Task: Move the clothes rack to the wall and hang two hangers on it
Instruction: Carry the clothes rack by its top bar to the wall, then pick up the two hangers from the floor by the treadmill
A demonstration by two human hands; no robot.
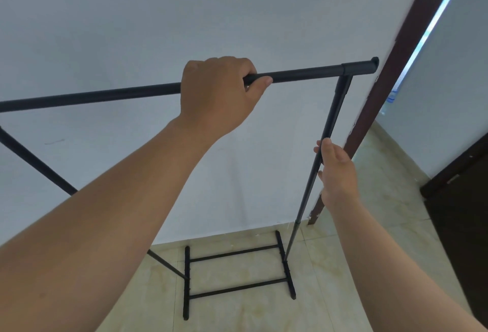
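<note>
A black metal clothes rack point(303, 74) stands right in front of a white wall, its top bar running from the left edge to the upper right. My left hand point(219, 94) is shut around the top bar near its middle. My right hand point(336, 173) rests against the rack's right upright pole about halfway down, thumb and fingers loosely curled at the pole. The rack's base frame point(237, 271) sits on the floor close to the wall. No hangers are in view.
The white wall point(184, 15) fills most of the view. A dark brown door frame point(396, 67) rises at the right, with a dark door point(459, 213) beyond it. The floor has pale beige tiles point(343, 292).
</note>
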